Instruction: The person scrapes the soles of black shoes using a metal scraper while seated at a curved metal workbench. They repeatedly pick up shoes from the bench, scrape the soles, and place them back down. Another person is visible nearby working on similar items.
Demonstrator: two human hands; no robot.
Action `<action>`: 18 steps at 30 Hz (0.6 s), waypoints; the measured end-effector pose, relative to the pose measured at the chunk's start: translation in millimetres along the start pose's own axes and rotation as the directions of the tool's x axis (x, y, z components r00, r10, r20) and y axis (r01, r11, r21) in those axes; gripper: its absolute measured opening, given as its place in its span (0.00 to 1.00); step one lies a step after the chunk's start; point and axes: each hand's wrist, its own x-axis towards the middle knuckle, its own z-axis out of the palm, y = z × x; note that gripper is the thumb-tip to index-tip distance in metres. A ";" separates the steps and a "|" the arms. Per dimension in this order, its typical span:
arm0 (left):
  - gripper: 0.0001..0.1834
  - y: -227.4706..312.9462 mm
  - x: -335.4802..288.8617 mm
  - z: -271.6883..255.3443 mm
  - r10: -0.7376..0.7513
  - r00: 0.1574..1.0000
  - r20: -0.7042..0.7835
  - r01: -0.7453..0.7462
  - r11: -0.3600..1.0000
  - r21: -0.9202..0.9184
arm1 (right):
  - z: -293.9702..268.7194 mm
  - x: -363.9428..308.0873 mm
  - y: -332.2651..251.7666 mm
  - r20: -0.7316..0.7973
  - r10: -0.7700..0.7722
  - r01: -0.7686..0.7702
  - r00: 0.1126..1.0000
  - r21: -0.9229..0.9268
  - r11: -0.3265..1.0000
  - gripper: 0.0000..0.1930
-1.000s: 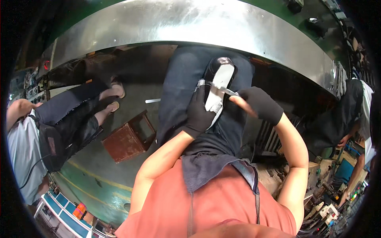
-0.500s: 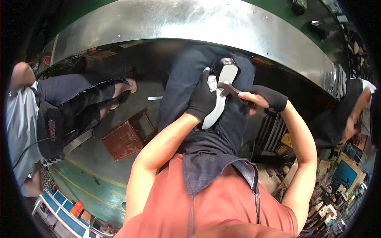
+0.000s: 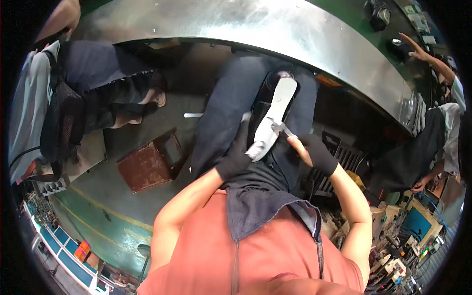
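An upturned dark shoe [image 3: 264,93] lies lengthwise on my lap, its pale sole [image 3: 281,101] facing up. My left hand [image 3: 239,150], in a black glove with white wrapping on some fingertips, is closed around the shoe's near end from the left. A white-wrapped fingertip presses near the sole's edge. In my right hand [image 3: 314,152], also black-gloved with bare fingertips, is a hammer [image 3: 279,127]. Its metal head is over the near half of the sole; whether it touches cannot be made out. Most of the handle is hidden in my grip.
A long metal workbench [image 3: 236,22] curves across in front of my knees. On the floor to the left stands a brown wooden stool [image 3: 145,167]. People sit at left [image 3: 73,103] and right [image 3: 410,152]. A slatted dark crate [image 3: 337,164] stands right of my legs.
My left hand has slid from the shoe's middle toward its near end. The hammer and my right hand have also come nearer to me. A person's outstretched arm now shows at upper right.
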 end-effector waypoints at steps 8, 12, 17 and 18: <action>0.23 -21.7 18.0 34.4 -0.185 0.909 -0.373 0.180 0.983 -0.047 | 15.1 -41.9 11.9 0.153 0.347 -0.376 0.925 0.256 0.890 0.25; 0.21 19.0 34.4 24.5 -0.143 0.969 -0.200 0.138 0.990 -0.042 | -22.2 -39.2 -54.1 0.042 0.184 -0.185 0.982 0.028 0.982 0.20; 0.48 -73.6 6.3 37.1 -0.067 0.996 0.053 0.063 0.995 0.073 | -7.9 -15.7 -54.8 -0.030 -0.387 0.384 0.922 -0.079 0.920 0.14; 0.53 -49.0 6.7 27.3 -0.089 0.991 0.096 0.084 0.995 0.057 | -5.8 -12.9 -37.8 0.000 -0.290 0.287 0.957 -0.133 0.949 0.14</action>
